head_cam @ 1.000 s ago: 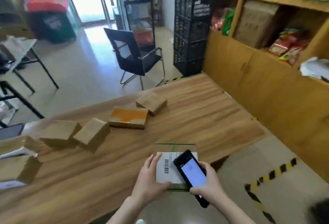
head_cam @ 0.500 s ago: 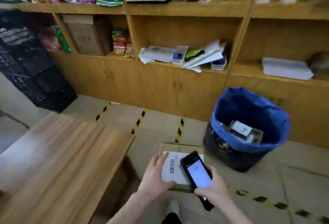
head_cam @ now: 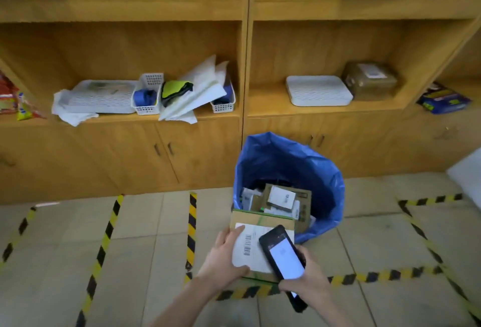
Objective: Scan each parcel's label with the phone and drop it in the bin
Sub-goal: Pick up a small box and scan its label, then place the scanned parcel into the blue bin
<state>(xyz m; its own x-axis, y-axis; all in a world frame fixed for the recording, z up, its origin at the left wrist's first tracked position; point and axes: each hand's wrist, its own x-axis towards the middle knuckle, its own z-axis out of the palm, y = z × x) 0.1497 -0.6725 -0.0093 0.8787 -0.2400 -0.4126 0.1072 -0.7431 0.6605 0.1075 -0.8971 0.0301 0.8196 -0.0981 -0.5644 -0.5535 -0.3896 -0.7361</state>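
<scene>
My left hand (head_cam: 223,257) grips a brown cardboard parcel (head_cam: 260,220) by its left edge; its white label (head_cam: 248,248) with a barcode faces up. My right hand (head_cam: 305,282) holds a black phone (head_cam: 282,254) with a lit screen over the parcel's right side. Just beyond the parcel stands the bin (head_cam: 325,196), lined with a blue bag, with several parcels lying inside. The parcel's far edge overlaps the bin's near rim in the view.
A wooden shelf unit with cupboards (head_cam: 161,149) runs behind the bin, holding white baskets (head_cam: 147,97), papers and boxes. Yellow-black tape lines (head_cam: 192,222) mark the tiled floor around me. A white object (head_cam: 468,178) sits at the right edge.
The view has swung right from the wooden table to the shelves and bin. The bin is now straight ahead and closer. Both hands keep the same hold on parcel and phone.
</scene>
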